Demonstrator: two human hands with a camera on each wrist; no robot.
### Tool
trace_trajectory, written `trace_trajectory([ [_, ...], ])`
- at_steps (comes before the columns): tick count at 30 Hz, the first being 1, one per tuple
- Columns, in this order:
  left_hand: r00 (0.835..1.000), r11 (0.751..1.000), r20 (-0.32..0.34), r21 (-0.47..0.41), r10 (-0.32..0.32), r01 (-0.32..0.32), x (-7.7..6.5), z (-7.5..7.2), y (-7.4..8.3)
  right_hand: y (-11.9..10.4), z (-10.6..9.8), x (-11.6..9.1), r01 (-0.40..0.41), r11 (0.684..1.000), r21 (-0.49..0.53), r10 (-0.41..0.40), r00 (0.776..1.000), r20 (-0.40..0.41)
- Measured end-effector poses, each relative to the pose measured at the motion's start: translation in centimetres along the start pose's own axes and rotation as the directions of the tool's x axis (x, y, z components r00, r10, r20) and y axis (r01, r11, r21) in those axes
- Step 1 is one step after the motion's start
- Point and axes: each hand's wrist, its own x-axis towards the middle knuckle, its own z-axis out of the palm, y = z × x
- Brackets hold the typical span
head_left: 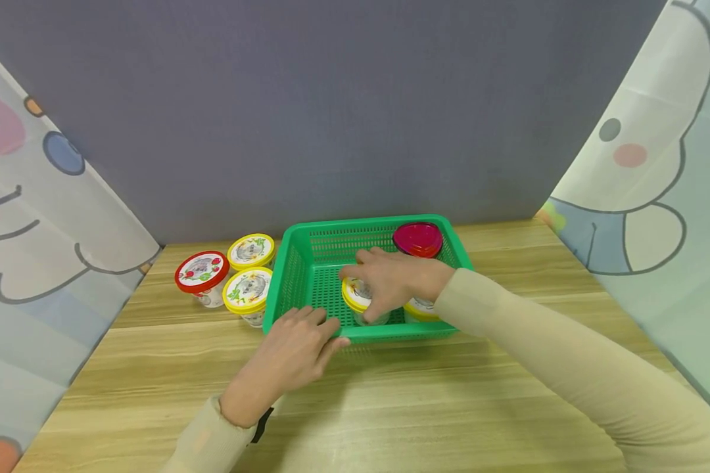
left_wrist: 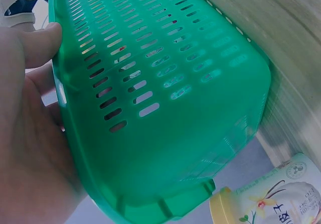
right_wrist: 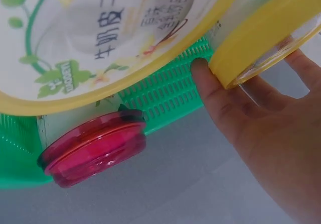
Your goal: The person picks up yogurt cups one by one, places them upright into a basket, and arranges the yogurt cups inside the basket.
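A green plastic basket sits on the wooden table. At its front left, my left hand holds the rim, thumb outside and fingers over the edge. Inside the basket my right hand grips a yellow-lidded yogurt cup by its lid, fingers spread round it; its base is partly hidden. Another yellow-lidded yogurt cup stands to the right, partly under the right wrist. Behind it is a container with a clear magenta lid, which also shows in the right wrist view.
Left of the basket stand a red-lidded cup and two yellow-lidded cups, one behind and one in front, close to the basket wall. A grey panel rises behind the table, with cartoon-printed sheets at both sides.
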Motion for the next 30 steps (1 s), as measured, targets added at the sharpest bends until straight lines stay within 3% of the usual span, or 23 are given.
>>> trace_trajectory([
  [30, 1.0, 1.0, -0.016, 0.004, 0.006, -0.006, 0.0, 0.1, 0.0, -0.2, 1.1, 0.7, -0.023, 0.999, -0.033, 0.025, 0.997, 0.07],
])
